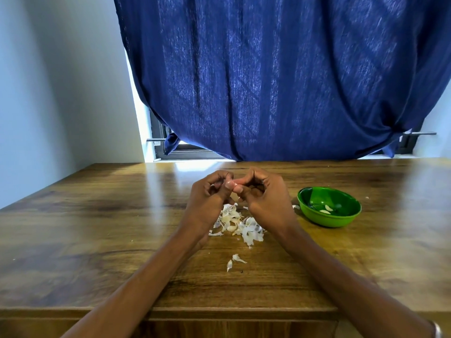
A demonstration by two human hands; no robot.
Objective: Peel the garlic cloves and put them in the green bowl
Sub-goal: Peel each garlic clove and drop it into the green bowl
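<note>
Head view: left hand (pixel 211 191) and right hand (pixel 259 191) pinch what seems a garlic clove (pixel 234 184) between them; it could slip onto the skins (pixel 240 224), missing the green bowl (pixel 329 206) at three o'clock.

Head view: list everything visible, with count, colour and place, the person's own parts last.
table: one, brown wood, fills the lower frame
green bowl: one, on the table right of the hands
peeled cloves: two, pale, inside the bowl
garlic skins: one loose pile plus two stray bits nearer the camera, white, below the hands
curtain: one, dark blue, over the window behind
garlic clove: one, pale, mostly hidden between the fingertips
left hand: pinching the clove
right hand: pinching the same clove
</note>
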